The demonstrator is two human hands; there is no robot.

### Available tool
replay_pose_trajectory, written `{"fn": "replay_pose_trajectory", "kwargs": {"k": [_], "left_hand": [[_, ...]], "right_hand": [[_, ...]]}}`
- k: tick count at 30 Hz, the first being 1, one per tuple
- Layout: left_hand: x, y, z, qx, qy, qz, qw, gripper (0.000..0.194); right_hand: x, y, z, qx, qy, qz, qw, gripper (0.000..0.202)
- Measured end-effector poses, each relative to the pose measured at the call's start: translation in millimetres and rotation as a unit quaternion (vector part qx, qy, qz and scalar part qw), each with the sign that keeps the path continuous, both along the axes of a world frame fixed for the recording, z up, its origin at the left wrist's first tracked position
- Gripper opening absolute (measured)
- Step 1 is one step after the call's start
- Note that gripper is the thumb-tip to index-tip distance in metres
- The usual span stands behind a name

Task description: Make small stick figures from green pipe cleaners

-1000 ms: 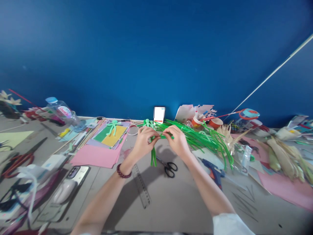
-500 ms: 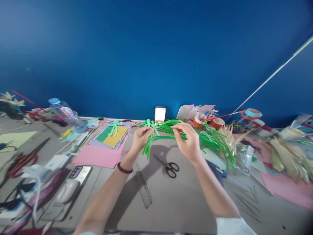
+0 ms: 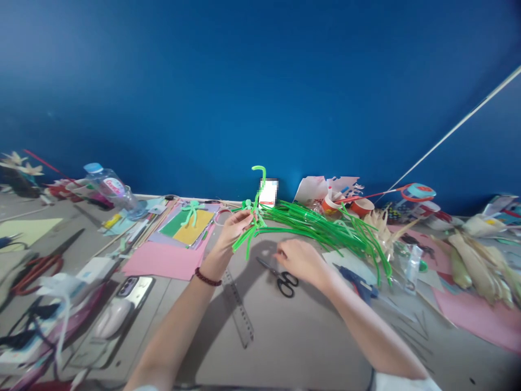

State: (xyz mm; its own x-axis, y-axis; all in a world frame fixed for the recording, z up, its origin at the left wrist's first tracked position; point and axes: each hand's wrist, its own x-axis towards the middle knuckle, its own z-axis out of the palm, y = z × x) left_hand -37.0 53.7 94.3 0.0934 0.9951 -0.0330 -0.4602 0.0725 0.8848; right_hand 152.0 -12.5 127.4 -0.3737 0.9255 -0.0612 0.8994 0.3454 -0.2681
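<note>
In my left hand [image 3: 238, 224], closed in a pinch, are bent green pipe cleaners [image 3: 241, 240]. One strand [image 3: 261, 187] sticks up above the fingers with a hooked top, and others hang below. A pale green pipe-cleaner figure [image 3: 248, 205] shows just behind the fingertips. My right hand [image 3: 299, 259] is low over the table, fingers loosely bent, with nothing visible in them. Black-handled scissors [image 3: 286, 282] lie right beside and partly under it. A long bundle of green pipe cleaners [image 3: 317, 221] stretches behind both hands.
A clear ruler [image 3: 240, 315] lies in front of me. On the left are pink paper [image 3: 166, 260], another green figure [image 3: 191, 213], a phone [image 3: 134, 288] and a bottle [image 3: 109, 184]. A blue glue gun [image 3: 358, 282], paper cups [image 3: 361, 207] and corn husks [image 3: 480, 260] occupy the right.
My right hand has let go of the pipe-cleaner strand and dropped toward the scissors. That strand now points upward from my left hand, which stays almost in place.
</note>
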Motion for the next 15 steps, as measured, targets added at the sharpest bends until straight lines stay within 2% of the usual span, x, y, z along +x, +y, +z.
{"fn": "replay_pose_trajectory", "kwargs": {"k": [2,5,9,15], "left_hand": [[0,1,-0.7,0.009,-0.017,-0.027,0.999,0.022],[1,-2,3.5,0.006,-0.037,-0.064,0.997,0.020],[2,-8,11.5,-0.021,-0.041,-0.095,0.994,0.020],[-1,-24,20.6,-0.029,-0.024,-0.078,0.996,0.017]], "right_hand": [[-1,-8,-14.4,-0.038,-0.054,-0.005,0.998,0.019],[2,-19,-35.5,-0.082,-0.073,-0.020,0.994,0.013],[10,-29,-60.7,-0.109,-0.014,-0.032,0.993,0.008],[17,-36,-85.7,-0.085,0.056,-0.065,0.993,0.017]]}}
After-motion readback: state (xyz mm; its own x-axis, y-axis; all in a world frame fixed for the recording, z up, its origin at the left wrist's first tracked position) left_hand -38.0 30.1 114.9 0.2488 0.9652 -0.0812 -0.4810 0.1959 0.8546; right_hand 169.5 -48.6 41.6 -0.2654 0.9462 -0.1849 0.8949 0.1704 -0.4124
